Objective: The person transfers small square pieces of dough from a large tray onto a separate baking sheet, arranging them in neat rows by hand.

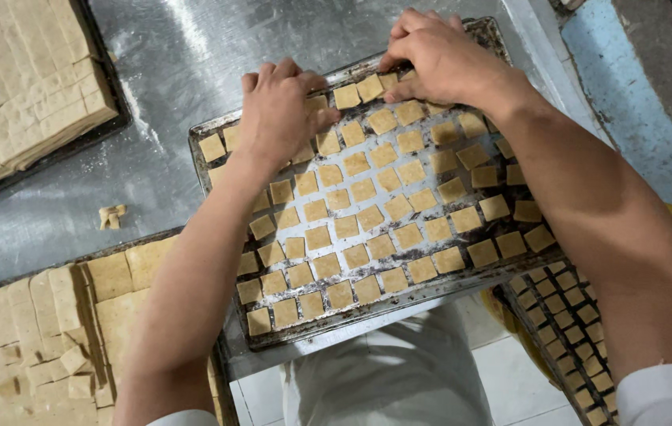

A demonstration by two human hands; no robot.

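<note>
Both hands are down on the baking tray, which sits on the steel table crowded with dough squares. Left hand lies with fingers together over the far-left squares; right hand curls fingertips onto squares at the far rim (no clear pinch visible).

Steel table; baking tray of dough squares, two trays of cut dough slabs, loose scraps
</note>
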